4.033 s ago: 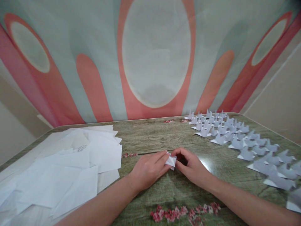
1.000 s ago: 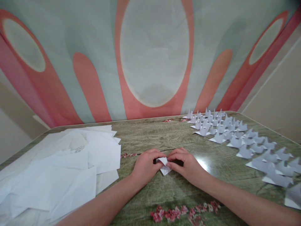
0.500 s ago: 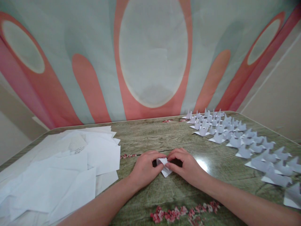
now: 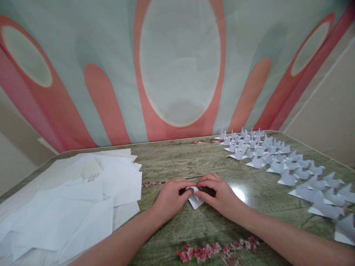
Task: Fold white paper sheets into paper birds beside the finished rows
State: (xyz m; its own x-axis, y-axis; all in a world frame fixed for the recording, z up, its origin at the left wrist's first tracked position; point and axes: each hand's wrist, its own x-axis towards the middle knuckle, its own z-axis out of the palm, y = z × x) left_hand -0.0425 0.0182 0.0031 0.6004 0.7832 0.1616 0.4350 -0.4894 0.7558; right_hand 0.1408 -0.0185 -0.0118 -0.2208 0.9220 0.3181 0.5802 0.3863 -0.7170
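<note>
Between my two hands is a small folded piece of white paper, its pointed corner toward me, just over the table. My left hand pinches it from the left, thumb on its upper face. From the right, my right hand grips it with thumb and curled fingers. The fingertips of both hands meet at the far edge and hide part of the folds.
A loose pile of white paper sheets covers the table's left side. Several folded white paper birds stand in rows along the right. The wood-patterned table has printed pink flowers and meets a painted backdrop behind.
My left thumb has moved right onto the paper, and a flap that stood up there now lies lower. Both hands keep nearly the same place.
</note>
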